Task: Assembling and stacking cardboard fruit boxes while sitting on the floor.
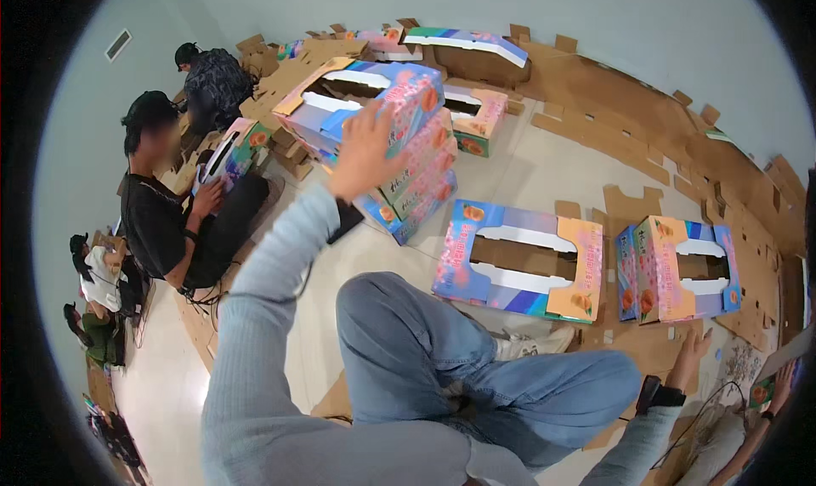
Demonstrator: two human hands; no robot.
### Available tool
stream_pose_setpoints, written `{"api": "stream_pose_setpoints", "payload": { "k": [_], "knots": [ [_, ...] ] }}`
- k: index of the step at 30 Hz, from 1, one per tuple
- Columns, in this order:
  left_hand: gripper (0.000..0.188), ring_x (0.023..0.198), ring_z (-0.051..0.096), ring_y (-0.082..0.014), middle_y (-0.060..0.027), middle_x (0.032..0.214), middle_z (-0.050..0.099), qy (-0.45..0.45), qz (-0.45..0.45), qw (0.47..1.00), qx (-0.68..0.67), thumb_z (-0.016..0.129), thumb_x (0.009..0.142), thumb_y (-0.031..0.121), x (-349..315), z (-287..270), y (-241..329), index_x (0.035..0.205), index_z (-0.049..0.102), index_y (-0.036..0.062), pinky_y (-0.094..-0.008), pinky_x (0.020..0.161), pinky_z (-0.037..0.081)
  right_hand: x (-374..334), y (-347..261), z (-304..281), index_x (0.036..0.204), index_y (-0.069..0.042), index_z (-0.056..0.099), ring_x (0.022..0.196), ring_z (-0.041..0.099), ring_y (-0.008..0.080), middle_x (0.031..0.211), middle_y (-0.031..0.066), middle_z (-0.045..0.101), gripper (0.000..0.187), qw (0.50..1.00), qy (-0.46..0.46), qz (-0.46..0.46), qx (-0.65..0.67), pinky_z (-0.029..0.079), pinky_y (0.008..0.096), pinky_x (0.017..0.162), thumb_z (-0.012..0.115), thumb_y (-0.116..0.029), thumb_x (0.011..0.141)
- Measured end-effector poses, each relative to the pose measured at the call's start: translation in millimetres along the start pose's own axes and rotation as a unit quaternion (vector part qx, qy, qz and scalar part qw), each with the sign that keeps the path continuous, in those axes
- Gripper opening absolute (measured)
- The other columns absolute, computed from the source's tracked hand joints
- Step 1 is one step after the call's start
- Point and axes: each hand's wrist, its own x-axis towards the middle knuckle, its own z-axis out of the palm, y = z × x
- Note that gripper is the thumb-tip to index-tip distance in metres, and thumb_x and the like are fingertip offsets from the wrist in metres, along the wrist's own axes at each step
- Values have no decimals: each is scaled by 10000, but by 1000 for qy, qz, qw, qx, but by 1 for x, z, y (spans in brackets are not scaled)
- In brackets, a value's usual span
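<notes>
My left hand (367,152) reaches out to the far left with its fingers spread, lying against the near side of a blue and pink printed carton (418,103). That carton tops a stack of similar fruit cartons (418,180), and its upper side has a wide opening with white flaps. Down at the right, my right hand (690,358) is held low beside my knee, fingers stretched and holding nothing. In front of my legs stands another open-topped carton (455,252) in blue and orange. Right of it are two more cartons (663,269) side by side, nearest my right hand.
Behind the stack sits another carton (480,125). Flattened brown cardboard (595,146) lies along the wall. At the left a seated person (157,197) handles a carton (229,154), with more people beyond. Another person's arm (765,418) shows at the lower right.
</notes>
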Motion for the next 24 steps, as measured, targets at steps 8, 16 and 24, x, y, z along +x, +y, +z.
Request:
{"api": "stream_pose_setpoints", "payload": {
  "k": [8,16,24],
  "knots": [
    [986,1324,371,-332,-212,1399,410,-284,-178,941,-51,711,634,527,55,24,-77,1396,331,31,-624,1080,187,-136,-198,69,1444,-42,302,1339,353,242,1463,140,325,521,962,-190,-115,160,336,381,1067,457,-234,984],
    [877,1145,479,-396,-251,1180,520,-108,-25,993,-37,720,663,474,8,-1,7,1286,402,-55,-543,1054,259,-212,-217,155,1463,-49,208,1271,428,269,1421,165,342,605,879,-445,-22,172,388,357,1015,520,-105,948],
    [819,998,497,-364,-228,1038,509,-39,137,974,-178,718,707,431,-71,-47,205,1239,405,-107,-558,1029,248,-220,-193,197,1469,-125,206,1171,477,179,1349,80,415,601,850,-411,132,303,435,331,928,453,-398,993]
  ]
}}
